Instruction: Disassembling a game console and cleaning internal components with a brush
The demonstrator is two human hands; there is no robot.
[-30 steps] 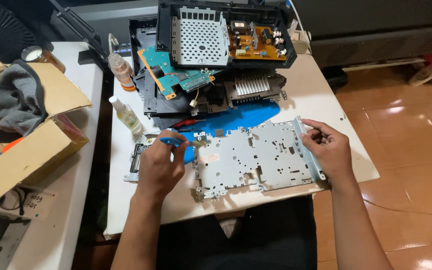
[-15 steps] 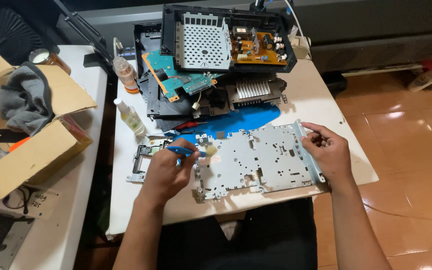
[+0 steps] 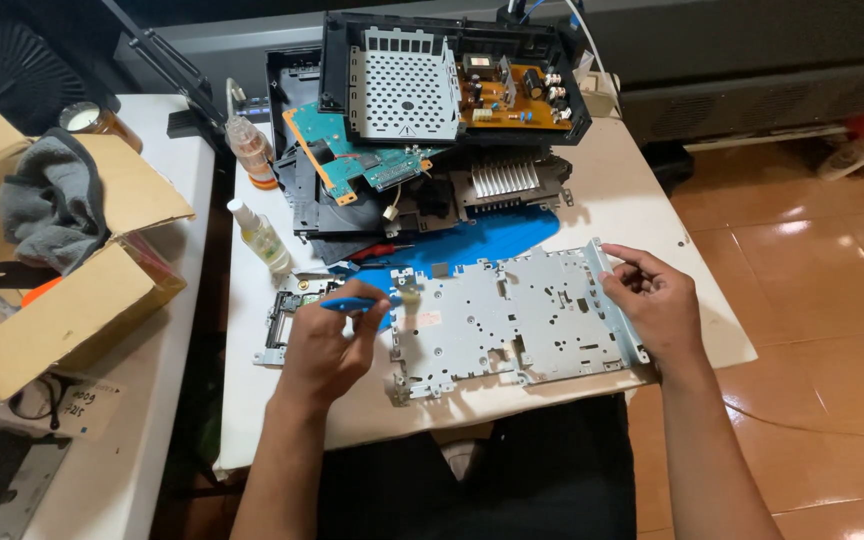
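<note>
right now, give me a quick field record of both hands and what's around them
left hand: left hand holds a blue-handled tool at the plate's left edge
right hand: right hand grips the right edge of the metal shield plate
surface: white table
behind: green circuit board, black casing
left side: spray bottle, cardboard box

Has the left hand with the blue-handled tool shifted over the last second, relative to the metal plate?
Yes. The left hand has moved right and slightly toward the person, bringing the blue-handled tool up to the left edge of the metal plate.
</note>
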